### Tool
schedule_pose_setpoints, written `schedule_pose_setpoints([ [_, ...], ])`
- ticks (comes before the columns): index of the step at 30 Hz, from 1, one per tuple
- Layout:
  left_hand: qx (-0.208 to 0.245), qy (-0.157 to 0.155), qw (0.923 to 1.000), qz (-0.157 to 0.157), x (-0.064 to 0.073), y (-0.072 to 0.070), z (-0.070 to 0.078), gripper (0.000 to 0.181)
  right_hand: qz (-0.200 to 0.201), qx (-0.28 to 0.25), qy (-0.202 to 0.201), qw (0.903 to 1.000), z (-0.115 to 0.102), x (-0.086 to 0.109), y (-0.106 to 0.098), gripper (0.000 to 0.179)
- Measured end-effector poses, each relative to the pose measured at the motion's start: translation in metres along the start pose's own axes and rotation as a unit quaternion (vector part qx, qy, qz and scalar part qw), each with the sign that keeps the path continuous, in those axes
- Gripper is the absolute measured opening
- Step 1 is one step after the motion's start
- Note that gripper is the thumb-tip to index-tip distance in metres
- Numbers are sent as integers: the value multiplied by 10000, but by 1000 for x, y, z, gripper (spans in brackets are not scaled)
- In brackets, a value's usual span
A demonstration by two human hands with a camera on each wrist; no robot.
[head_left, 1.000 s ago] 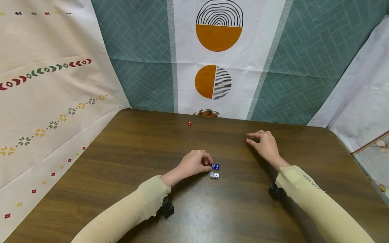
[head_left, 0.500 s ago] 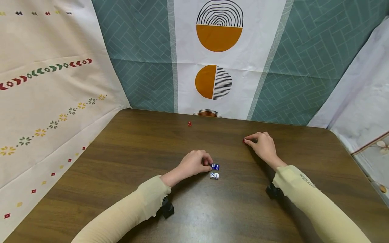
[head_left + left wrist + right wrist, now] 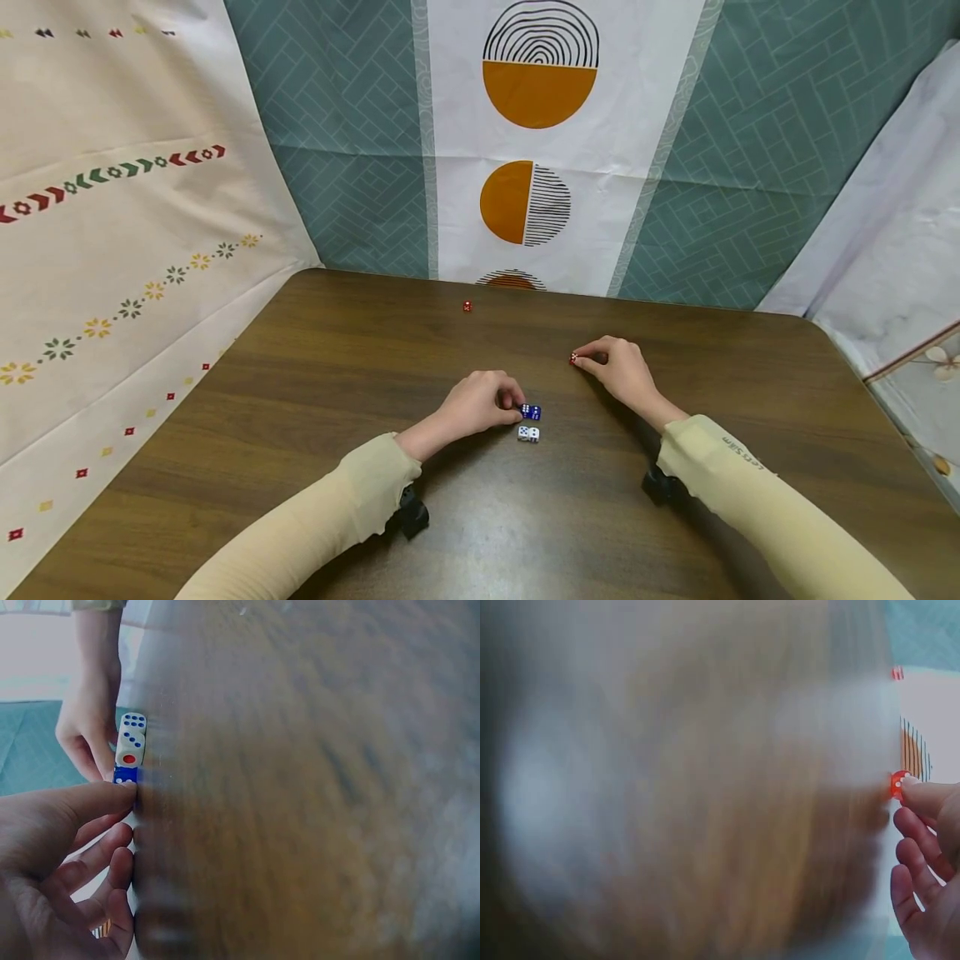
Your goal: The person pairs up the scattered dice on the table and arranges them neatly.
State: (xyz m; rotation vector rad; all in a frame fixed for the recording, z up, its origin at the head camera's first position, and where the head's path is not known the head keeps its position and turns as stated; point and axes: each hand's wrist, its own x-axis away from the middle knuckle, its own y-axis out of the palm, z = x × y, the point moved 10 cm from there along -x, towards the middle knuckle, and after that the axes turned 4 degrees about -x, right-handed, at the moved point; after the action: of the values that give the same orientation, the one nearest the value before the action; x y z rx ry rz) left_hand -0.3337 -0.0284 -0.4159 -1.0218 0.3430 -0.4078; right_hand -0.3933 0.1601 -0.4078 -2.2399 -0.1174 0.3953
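My left hand (image 3: 477, 404) pinches the left one of two blue dice (image 3: 534, 412) that sit side by side on the table. Just in front of that pair stand two white dice (image 3: 528, 434), close together. In the left wrist view the thumb presses a blue die (image 3: 124, 775), with white dice (image 3: 132, 740) beyond it. To the right and farther back, my right hand (image 3: 624, 368) holds a red die (image 3: 573, 358) between thumb and index finger. The right wrist view shows this red die (image 3: 897, 785) at the thumb tip, the other fingers loosely bent.
Another red die (image 3: 467, 307) lies near the far edge of the brown wooden table (image 3: 360, 350). A patterned cloth (image 3: 352, 167) hangs behind that edge, and a cream cloth (image 3: 112, 250) flanks the left side. Each wrist carries a dark camera.
My right hand has moved left and slightly toward me with the red die, coming nearer the blue dice. The left hand and the other dice have stayed in place.
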Motion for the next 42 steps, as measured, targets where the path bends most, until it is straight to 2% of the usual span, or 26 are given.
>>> schedule_pose_setpoints([
  [9, 12, -9, 10000, -49, -1, 0, 0, 12, -423, -527, -106, 9977, -22, 8, 19, 17],
  [27, -25, 77, 10000, -17, -1, -1, 2, 11, -787, -811, -274, 9932, -42, 18, 36, 12],
  [42, -95, 129, 9999, -43, -1, -1, 2, 12, -1102, -1069, -61, 9881, -35, 23, 47, 15],
])
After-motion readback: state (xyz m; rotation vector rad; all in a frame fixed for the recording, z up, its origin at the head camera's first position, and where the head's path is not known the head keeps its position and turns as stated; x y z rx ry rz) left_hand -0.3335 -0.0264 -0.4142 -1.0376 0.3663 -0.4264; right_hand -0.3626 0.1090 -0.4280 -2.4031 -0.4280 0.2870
